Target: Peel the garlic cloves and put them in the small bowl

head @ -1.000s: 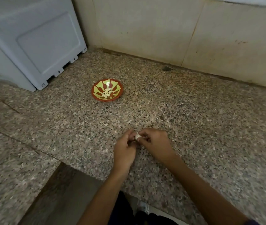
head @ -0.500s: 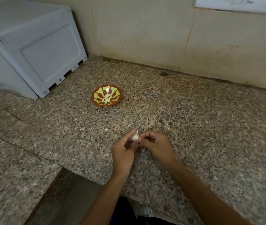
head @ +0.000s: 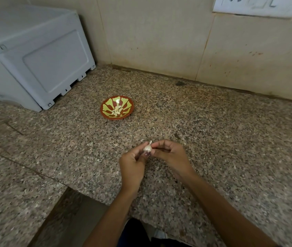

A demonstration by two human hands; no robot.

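fingers (head: 156, 143) of both hands pinch garlic clove (head: 147, 148) | small bowl (head: 106, 114) beyond

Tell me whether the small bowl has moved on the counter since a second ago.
No. The small bowl sits equally near the grey box's corner; only the camera shifted.

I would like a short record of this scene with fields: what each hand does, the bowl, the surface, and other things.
left hand: left hand pinches the garlic clove
right hand: right hand pinches the clove's tip
bowl: small bowl, red with green pattern, holds peeled cloves
surface: granite counter
others: grey appliance at back left; wall socket
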